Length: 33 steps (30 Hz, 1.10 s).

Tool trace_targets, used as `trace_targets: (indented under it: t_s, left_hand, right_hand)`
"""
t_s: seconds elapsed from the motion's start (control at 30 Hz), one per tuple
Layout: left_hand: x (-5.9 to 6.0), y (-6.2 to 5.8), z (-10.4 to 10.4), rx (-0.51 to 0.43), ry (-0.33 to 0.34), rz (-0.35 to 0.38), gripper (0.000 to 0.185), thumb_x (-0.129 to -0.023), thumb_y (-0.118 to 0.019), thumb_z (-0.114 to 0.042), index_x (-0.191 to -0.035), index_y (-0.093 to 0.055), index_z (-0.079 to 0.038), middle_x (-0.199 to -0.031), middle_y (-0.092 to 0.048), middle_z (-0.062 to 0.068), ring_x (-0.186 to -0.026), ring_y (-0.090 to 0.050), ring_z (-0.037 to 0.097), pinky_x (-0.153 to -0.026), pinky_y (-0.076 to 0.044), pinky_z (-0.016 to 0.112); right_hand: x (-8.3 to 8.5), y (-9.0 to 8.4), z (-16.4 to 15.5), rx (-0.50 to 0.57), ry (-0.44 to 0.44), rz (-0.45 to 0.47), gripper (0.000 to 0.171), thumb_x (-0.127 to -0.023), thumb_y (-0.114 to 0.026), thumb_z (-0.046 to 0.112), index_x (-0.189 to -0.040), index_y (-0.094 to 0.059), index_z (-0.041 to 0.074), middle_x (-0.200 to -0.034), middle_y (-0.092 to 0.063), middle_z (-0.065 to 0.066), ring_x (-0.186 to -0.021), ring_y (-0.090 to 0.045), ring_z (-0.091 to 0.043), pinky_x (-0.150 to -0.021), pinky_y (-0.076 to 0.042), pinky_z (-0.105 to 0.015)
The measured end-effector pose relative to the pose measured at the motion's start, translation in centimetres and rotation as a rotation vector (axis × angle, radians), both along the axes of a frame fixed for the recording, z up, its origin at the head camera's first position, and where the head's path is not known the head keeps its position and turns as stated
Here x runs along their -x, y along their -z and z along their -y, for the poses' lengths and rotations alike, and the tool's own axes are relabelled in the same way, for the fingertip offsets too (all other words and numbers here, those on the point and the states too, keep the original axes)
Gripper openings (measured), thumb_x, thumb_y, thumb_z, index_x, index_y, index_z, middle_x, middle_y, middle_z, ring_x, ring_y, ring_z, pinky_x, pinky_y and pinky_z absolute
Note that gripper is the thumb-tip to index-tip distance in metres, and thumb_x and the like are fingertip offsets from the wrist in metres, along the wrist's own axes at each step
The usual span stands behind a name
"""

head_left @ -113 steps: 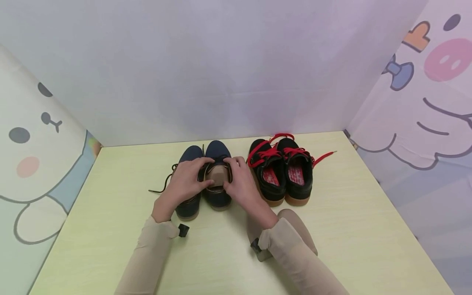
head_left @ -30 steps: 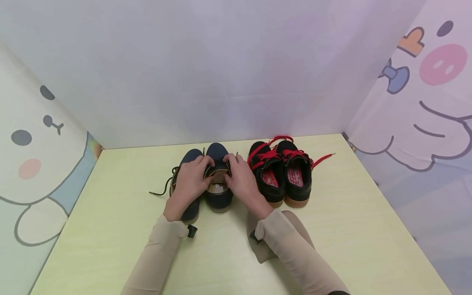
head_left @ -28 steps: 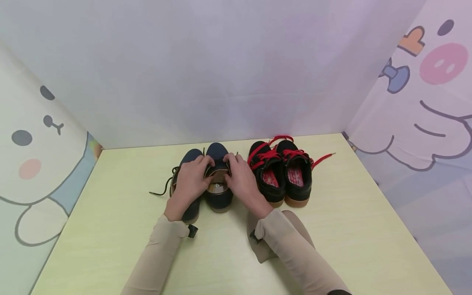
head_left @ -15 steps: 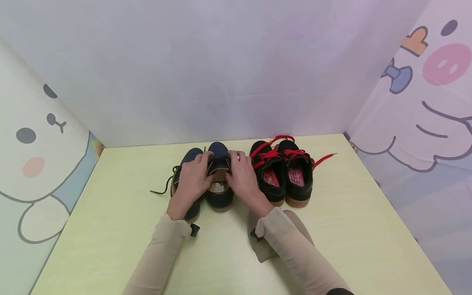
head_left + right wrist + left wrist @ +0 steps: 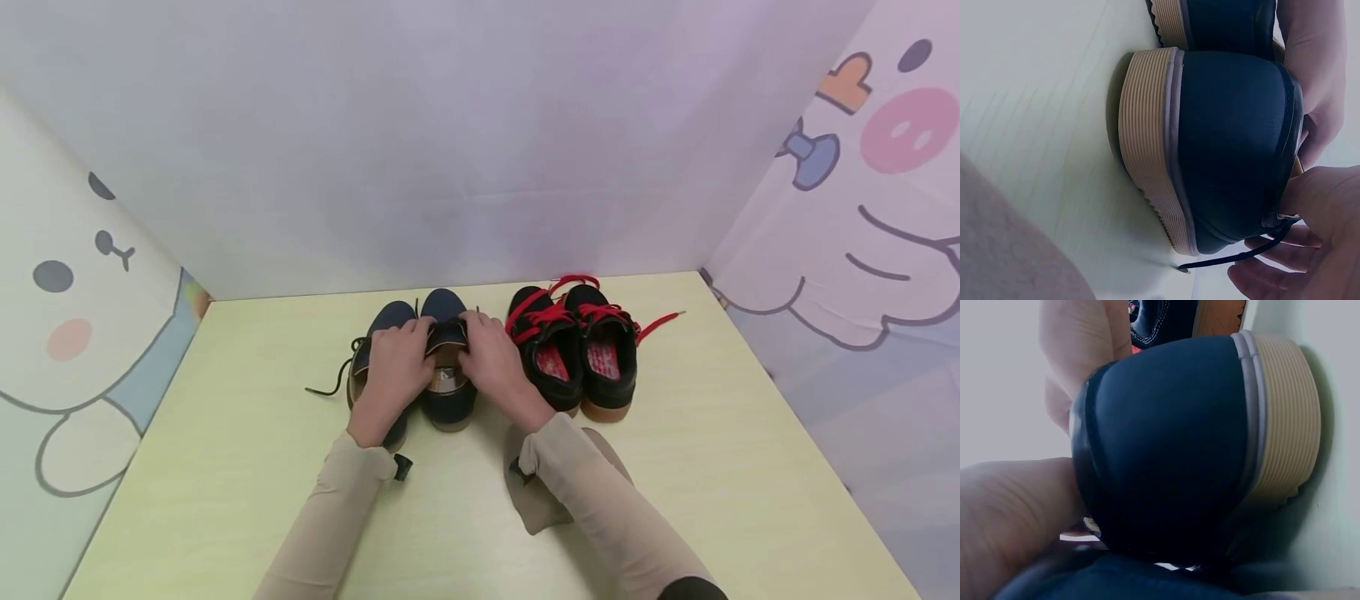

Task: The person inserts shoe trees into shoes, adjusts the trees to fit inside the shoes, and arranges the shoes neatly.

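Working the navy shoe on the worktop.
Left hand and right hand gripping its collar; next needs steady spreading.

Showing matt navy cloth on the blue shoe, dull and finely woven, over a ribbed tan rubber sole edged by a smooth grey band. Looking suede-like and matt on the black shoes, carrying flat red woven laces. Gleaming faintly as smooth pale laminate with light wood grain across the table. Hanging soft and matt as beige knit sleeves.
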State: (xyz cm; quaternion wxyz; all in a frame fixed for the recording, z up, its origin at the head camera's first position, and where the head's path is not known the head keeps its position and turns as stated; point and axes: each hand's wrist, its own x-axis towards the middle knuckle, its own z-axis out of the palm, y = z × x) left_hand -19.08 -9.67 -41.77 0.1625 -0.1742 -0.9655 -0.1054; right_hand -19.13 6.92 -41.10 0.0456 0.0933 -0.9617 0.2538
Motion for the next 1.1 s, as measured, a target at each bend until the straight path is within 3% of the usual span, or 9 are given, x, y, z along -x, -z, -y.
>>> trace_targets:
  t_s: [0.23,0.4,0.7,1.1]
  left_hand:
    - [-0.01,0.04,-0.32,-0.017,-0.011,0.004,0.04,-0.087,-0.074,-0.011,-0.125,-0.065,-0.005,-0.105,-0.075,0.015,-0.079,-0.068,0.041,-0.08,-0.051,0.054]
    - [0.1,0.12,-0.53,0.002,-0.026,0.01,0.038,-0.088,-0.072,-0.011,-0.124,-0.065,-0.006,-0.102,-0.073,0.014,-0.079,-0.066,0.04,-0.082,-0.05,0.054]
    - [0.27,0.28,-0.97,0.035,-0.061,0.004,0.036,-0.088,-0.07,-0.011,-0.124,-0.064,-0.006,-0.105,-0.073,0.014,-0.078,-0.064,0.04,-0.081,-0.048,0.053]
    - [0.14,0.48,-1.0,0.04,-0.062,0.008,0.039,-0.089,-0.067,-0.01,-0.127,-0.062,-0.006,-0.102,-0.074,0.015,-0.079,-0.066,0.041,-0.086,-0.049,0.054]
  right_hand:
    - [0.32,-0.11,0.24,-0.044,0.034,0.031,0.048,-0.093,-0.076,0.015,-0.136,-0.057,0.011,-0.124,-0.069,-0.011,-0.104,-0.071,-0.027,-0.085,-0.061,-0.045]
    - [0.5,-0.19,0.35,-0.075,0.063,0.037,0.039,-0.092,-0.077,0.018,-0.126,-0.059,0.012,-0.116,-0.07,-0.009,-0.096,-0.071,-0.026,-0.079,-0.06,-0.046]
    - [0.97,-0.02,0.81,-0.094,0.111,0.049,0.032,-0.091,-0.078,0.02,-0.117,-0.06,0.013,-0.109,-0.07,-0.006,-0.093,-0.071,-0.025,-0.078,-0.06,-0.046]
    - [1.01,0.31,0.62,-0.105,0.111,0.068,0.037,-0.093,-0.078,0.021,-0.118,-0.054,0.01,-0.111,-0.068,-0.011,-0.093,-0.07,-0.028,-0.076,-0.061,-0.046]
